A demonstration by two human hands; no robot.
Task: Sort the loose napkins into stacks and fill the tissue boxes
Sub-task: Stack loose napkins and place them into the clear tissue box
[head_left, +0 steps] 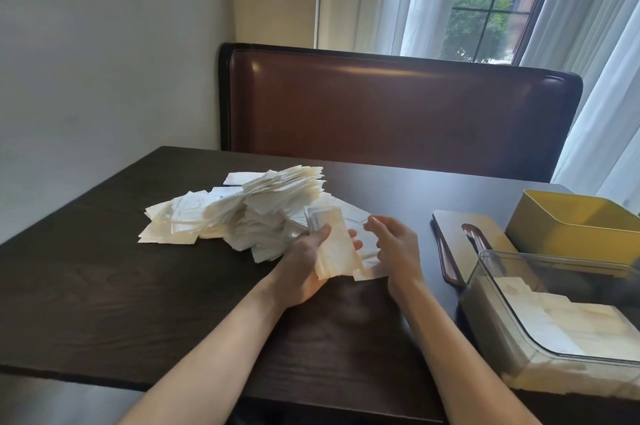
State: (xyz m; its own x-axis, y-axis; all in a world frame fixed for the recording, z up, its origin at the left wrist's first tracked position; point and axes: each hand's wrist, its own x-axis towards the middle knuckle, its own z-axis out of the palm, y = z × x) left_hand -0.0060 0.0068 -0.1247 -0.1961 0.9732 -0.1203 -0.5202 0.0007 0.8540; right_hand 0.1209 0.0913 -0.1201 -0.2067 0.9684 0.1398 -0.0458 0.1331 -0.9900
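A loose heap of white napkins (242, 213) lies on the dark table (104, 286), left of centre. My left hand (304, 269) grips a small stack of napkins (334, 248), thumb on top, just right of the heap. My right hand (394, 248) hovers beside that stack with relaxed fingers over a loose napkin (367, 265) on the table; whether it touches is unclear. At the right a clear tissue box (540, 334) holds stacked white napkins (540, 314). A yellow tissue box (575, 227) stands behind it.
A flat grey lid (481, 234) with a brown slot lies between the boxes and my hands. A brown padded bench back (398, 106) stands behind the table. The near table edge runs below my forearms. Curtains and a window are at the back right.
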